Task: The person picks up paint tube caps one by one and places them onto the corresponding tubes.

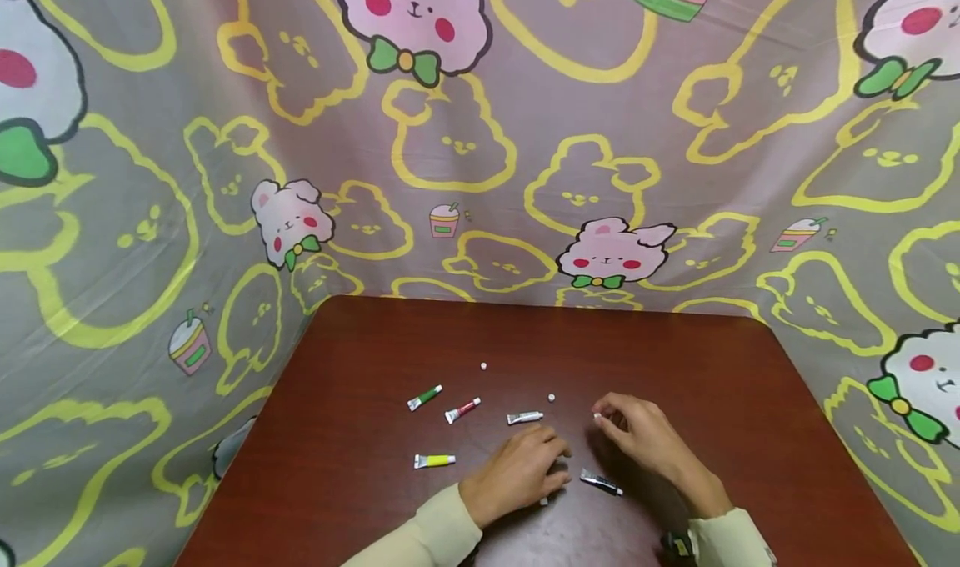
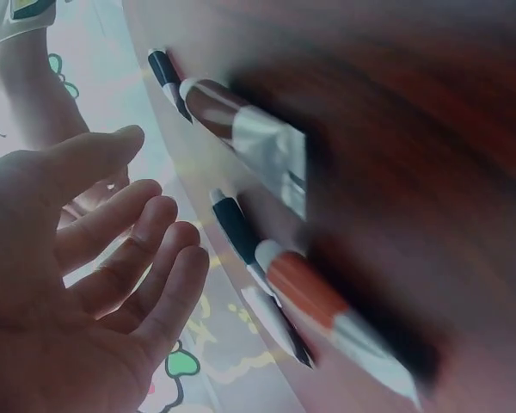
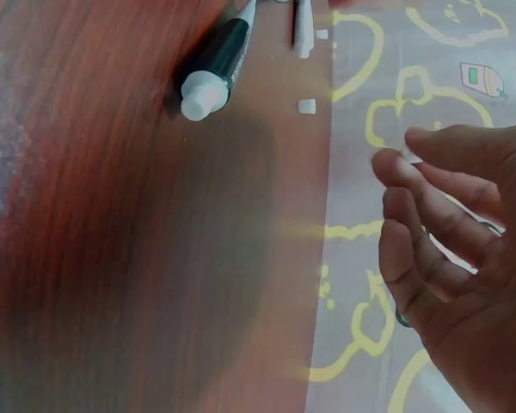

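cap: small white cap pinched at the fingertips of the right hand, held just above the table, right of centre; in the right wrist view a bit of white shows between thumb and forefinger
right hand: fingers curled in, thumb and forefinger pressed together on the cap; the other fingers loosely bent below them
black tube: small paint tube with a black body lies flat on the table between the two hands, near the front edge, touching neither; in the right wrist view its white neck is bare
left hand: palm down on the table just left of the black tube, fingers relaxed and lightly spread, holding nothing; left wrist view shows the fingers open
silver tube: flat on the table just beyond the left hand's fingertips, apart from them
red tube: left of the silver tube, lying at a slant
green tube: further left, also slanted
yellow tube: nearest the front on the left side, well apart from the left hand
loose caps: one white cap between the silver tube and the right hand; another further back, on its own
table: dark reddish-brown wood, rounded corners
backdrop: grey cloth printed with yellow bear outlines and pink bunnies, hung behind and around the table
sleeves: cream cuffs on both wrists
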`<action>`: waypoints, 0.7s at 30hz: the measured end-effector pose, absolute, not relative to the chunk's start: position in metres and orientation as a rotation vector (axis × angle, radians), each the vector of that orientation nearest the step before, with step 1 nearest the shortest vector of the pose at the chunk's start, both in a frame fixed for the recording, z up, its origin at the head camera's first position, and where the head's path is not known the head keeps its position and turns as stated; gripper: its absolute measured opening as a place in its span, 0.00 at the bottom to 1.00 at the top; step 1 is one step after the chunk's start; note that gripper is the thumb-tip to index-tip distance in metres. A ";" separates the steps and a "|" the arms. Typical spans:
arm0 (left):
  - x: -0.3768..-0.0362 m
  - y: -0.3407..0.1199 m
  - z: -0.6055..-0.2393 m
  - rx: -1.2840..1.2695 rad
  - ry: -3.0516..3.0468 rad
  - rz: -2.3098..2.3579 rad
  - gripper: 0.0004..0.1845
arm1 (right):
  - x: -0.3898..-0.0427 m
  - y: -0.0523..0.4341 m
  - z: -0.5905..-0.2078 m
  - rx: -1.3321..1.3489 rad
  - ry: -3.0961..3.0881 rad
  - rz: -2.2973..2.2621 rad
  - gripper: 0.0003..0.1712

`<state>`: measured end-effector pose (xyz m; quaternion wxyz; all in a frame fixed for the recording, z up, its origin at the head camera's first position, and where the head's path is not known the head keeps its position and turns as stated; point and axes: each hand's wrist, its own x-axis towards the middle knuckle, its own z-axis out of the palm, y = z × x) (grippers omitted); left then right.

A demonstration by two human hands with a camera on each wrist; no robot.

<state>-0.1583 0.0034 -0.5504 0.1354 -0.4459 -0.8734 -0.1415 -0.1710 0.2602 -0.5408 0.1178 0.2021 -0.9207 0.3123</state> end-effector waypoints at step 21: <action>-0.154 0.038 -0.543 -1.409 -2.505 -0.226 0.16 | -0.161 0.254 -0.531 0.624 -2.498 0.938 0.11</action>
